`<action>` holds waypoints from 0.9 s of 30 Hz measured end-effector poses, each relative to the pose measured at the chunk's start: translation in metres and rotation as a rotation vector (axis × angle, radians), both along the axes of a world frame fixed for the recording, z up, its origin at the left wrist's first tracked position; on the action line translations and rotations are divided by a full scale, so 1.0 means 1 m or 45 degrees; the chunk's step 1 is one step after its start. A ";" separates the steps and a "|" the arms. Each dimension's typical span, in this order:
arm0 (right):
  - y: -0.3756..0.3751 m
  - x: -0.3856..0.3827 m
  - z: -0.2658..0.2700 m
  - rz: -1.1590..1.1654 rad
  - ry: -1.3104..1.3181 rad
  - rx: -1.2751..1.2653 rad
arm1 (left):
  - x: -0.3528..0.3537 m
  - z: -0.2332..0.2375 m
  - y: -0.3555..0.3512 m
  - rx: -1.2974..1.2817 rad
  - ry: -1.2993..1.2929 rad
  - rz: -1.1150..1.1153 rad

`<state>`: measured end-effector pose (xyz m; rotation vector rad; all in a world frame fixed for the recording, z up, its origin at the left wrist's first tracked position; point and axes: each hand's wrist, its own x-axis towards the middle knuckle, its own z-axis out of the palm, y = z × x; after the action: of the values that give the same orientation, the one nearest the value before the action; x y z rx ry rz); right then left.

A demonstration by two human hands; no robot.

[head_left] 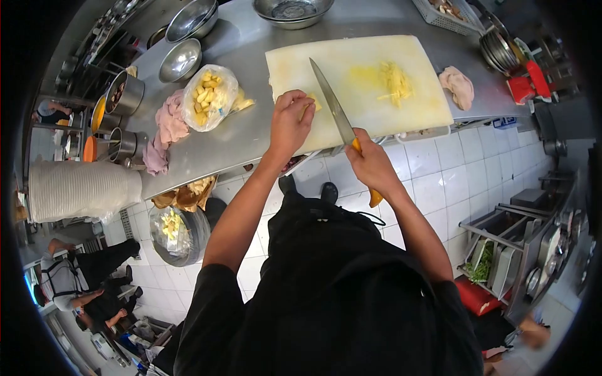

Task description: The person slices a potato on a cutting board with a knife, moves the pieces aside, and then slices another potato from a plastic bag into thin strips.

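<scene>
On the white cutting board [364, 56], my left hand [291, 122] is closed, its curled fingertips on a pale yellow vegetable piece [315, 103], mostly hidden by the fingers. My right hand [369, 160] grips the yellow handle of a long kitchen knife [335, 106]. The blade points away from me over the board, just right of my left hand. Thin yellow strips [396, 84] lie in a pile on the right part of the board. Left of the board, a clear plastic bag [210, 97] holds several peeled yellow chunks.
Pink cloths [172, 118] lie left of the bag, and another cloth [458, 88] is right of the board. Metal bowls [180, 61] stand at the back left. Below the counter edge is a lined bin [179, 235] with scraps. Other people [69, 276] are at far left.
</scene>
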<state>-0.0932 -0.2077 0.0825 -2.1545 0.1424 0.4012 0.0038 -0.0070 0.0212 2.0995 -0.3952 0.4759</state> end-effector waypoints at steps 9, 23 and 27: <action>-0.008 -0.002 0.026 -0.289 0.254 0.646 | -0.015 0.026 -0.034 -0.084 -0.031 -0.063; 0.000 -0.014 0.043 -0.261 0.168 0.751 | -0.023 0.035 -0.053 -0.621 0.268 0.042; 0.013 -0.010 0.051 -0.114 0.110 0.795 | -0.026 0.041 -0.030 -0.891 0.476 0.172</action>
<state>-0.1032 -0.1945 0.1331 -1.5122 0.1398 0.4208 -0.0224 -0.0365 0.0621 1.4844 0.1265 0.2370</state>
